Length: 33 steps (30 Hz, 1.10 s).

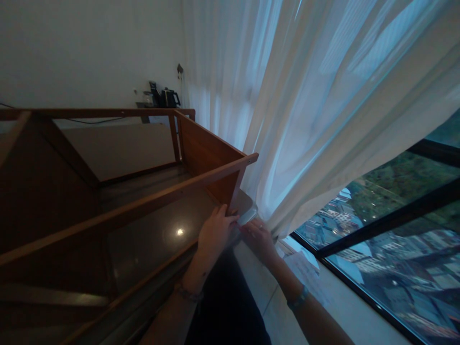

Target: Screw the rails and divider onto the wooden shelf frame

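A long wooden frame [215,177] with brown side panels stretches across the left, its near corner post in front of me. My left hand [213,227] is at the foot of that post, its fingers bent together; what they grip is hidden. Close beside it, my right hand [258,239] has its fingers curled at a pale, round-cornered object [247,211] with a translucent rim. This object lies just outside the frame's end panel [212,158]; its kind cannot be made out. Something small and reddish shows between the two hands, too blurred to name.
White curtains [273,120] hang along the right, close to the frame's end. Behind them is a dark-framed window [373,230]. Papers [305,273] lie on the sill side at the right. A black kettle [168,97] stands at the back by the wall.
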Each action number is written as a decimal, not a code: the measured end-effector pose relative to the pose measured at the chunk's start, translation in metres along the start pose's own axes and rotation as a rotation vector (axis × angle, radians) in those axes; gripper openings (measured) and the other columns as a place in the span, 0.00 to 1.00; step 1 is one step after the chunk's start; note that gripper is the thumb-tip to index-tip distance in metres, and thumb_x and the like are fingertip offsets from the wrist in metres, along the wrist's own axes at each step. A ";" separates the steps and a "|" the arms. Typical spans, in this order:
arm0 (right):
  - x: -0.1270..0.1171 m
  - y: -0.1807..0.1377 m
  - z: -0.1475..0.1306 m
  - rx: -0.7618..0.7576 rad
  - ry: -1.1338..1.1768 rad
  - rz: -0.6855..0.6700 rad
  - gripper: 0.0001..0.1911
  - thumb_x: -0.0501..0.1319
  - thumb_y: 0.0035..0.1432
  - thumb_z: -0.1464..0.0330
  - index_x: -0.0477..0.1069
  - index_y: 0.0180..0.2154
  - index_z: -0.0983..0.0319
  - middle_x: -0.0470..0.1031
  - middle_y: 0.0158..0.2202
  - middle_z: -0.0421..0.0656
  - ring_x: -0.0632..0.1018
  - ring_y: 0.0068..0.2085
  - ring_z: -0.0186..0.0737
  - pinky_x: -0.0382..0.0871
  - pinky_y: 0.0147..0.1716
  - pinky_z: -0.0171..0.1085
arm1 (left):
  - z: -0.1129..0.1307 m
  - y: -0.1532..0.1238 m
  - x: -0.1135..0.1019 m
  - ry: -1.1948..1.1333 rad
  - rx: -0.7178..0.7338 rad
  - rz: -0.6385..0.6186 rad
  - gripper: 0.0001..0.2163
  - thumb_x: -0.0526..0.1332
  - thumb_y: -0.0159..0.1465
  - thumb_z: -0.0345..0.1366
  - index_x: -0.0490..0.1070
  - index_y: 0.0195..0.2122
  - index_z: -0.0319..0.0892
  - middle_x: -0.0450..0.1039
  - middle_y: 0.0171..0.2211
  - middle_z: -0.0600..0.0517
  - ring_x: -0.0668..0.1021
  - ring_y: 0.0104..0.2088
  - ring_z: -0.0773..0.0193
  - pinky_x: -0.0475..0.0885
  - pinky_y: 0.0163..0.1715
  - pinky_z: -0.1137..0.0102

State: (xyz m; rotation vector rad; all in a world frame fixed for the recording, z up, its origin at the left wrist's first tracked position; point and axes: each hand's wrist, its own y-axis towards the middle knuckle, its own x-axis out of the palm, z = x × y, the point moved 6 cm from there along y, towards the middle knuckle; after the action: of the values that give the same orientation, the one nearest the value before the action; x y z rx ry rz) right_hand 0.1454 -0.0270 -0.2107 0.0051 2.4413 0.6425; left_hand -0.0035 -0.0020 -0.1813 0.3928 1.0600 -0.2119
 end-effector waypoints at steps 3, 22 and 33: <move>0.009 -0.003 0.006 0.124 0.077 0.007 0.17 0.57 0.64 0.56 0.71 0.29 0.60 0.69 0.26 0.40 0.69 0.30 0.37 0.63 0.31 0.36 | -0.001 0.000 0.001 0.013 -0.004 -0.007 0.14 0.53 0.68 0.42 0.74 0.51 0.59 0.66 0.53 0.49 0.72 0.50 0.57 0.72 0.45 0.65; 0.005 -0.005 0.000 -0.131 -0.229 -0.073 0.13 0.60 0.62 0.56 0.73 0.42 0.58 0.74 0.38 0.47 0.72 0.42 0.46 0.64 0.47 0.47 | 0.001 -0.001 0.000 0.039 0.006 -0.003 0.14 0.54 0.68 0.39 0.73 0.51 0.57 0.66 0.52 0.49 0.72 0.48 0.58 0.71 0.43 0.66; 0.003 0.010 -0.019 -0.294 -0.443 -0.202 0.13 0.57 0.66 0.61 0.70 0.30 0.59 0.70 0.28 0.42 0.68 0.34 0.40 0.59 0.40 0.40 | 0.002 -0.001 -0.001 0.037 0.012 -0.005 0.14 0.54 0.68 0.40 0.74 0.51 0.57 0.66 0.52 0.49 0.72 0.48 0.57 0.71 0.42 0.66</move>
State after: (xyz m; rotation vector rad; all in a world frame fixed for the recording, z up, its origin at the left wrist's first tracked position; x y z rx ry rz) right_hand 0.1305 -0.0264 -0.1950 -0.1943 1.8800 0.8056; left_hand -0.0028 -0.0033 -0.1798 0.4068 1.0969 -0.2160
